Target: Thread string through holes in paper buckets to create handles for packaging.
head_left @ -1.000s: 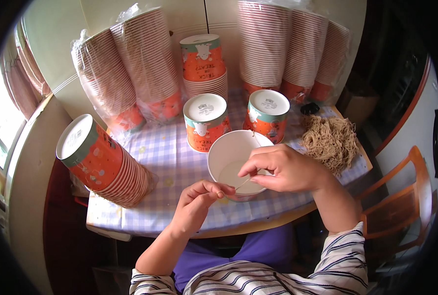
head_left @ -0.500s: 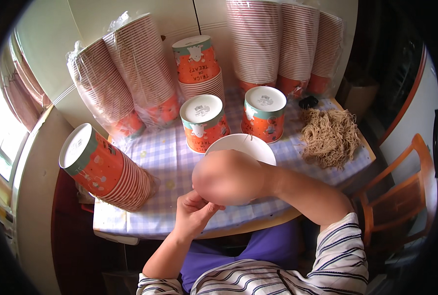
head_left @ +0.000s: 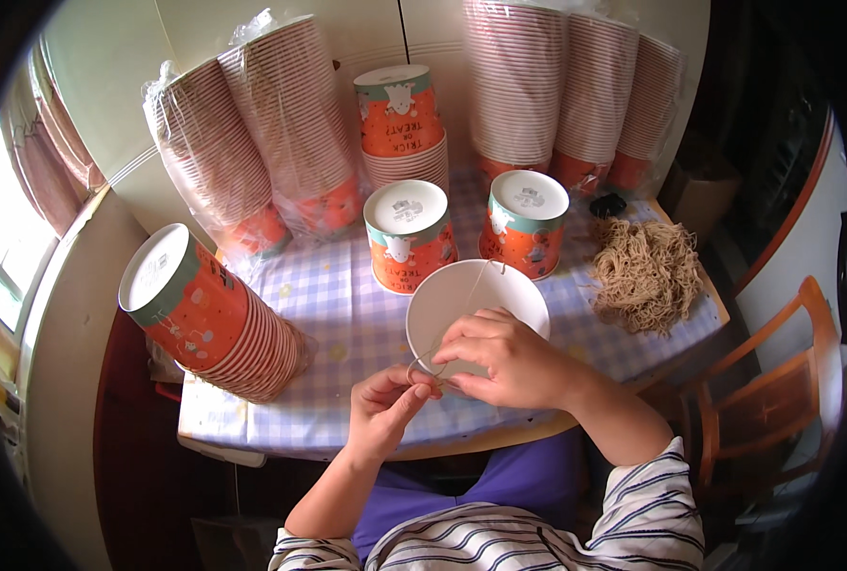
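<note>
1. A white paper bucket [head_left: 476,305], open end facing the camera, is held at the near edge of a table covered with a checked cloth [head_left: 347,314].
2. The bucket's near rim is gripped by the right hand [head_left: 509,360], whose fingers are curled closed over the lip.
3. A thin length of twine [head_left: 423,362] is pinched between the thumb and fingertips of the left hand [head_left: 385,404], which is closed on it just beside the bucket's rim; the two hands are seen touching.
4. The twine is seen looping at the rim and running on across the bucket's inside.
5. Two upturned orange buckets [head_left: 407,238] are stood just behind the held one, with a third set on a short stack [head_left: 404,128] behind them.
6. A stack of nested buckets [head_left: 209,314] is laid on its side at the left of the table.
7. Tall stacks wrapped in clear plastic [head_left: 252,143] are leaned against the wall at the back.
8. A heap of tan twine pieces [head_left: 647,271] is piled at the right of the table, near a wooden chair [head_left: 775,400].
</note>
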{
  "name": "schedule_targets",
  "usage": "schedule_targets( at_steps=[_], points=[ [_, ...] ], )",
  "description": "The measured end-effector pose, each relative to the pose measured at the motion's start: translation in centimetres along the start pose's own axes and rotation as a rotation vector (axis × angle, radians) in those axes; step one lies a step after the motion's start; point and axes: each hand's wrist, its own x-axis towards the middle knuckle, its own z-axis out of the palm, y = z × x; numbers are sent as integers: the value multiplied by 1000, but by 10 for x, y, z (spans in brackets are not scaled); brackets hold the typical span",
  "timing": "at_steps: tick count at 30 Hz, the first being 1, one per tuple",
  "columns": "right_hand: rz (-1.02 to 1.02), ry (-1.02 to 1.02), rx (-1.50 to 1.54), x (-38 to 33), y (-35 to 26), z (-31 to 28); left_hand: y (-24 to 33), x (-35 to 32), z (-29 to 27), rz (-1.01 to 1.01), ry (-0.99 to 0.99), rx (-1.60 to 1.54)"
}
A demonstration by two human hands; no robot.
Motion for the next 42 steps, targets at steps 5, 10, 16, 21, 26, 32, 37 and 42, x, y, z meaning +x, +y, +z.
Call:
schedule_targets(
  at_steps=[5,10,16,21,26,32,37,42],
  points=[
    [-34,-157,-41,5,1,1,-3,-2,-5,40,-57,-9],
    [-49,-63,-210,1,-20,0,-3,-5,-1,82,-5,30],
    [68,123,-266,-27,-55,24,-1,-8,3,554,109,764],
    [219,343,-350,-48,-57,56,-15,-25,12,177,260,331],
    [184,516,-440,-61,-34,79,-27,-29,15,44,228,-96],
    [275,594,-243,-60,-21,97,-42,-28,21,-11,290,-214],
    [416,640,112,-57,-21,99,-45,-26,17,-20,311,-247],
    [494,644,305,-54,-23,98,-46,-23,16,-50,322,-217]
  ],
)
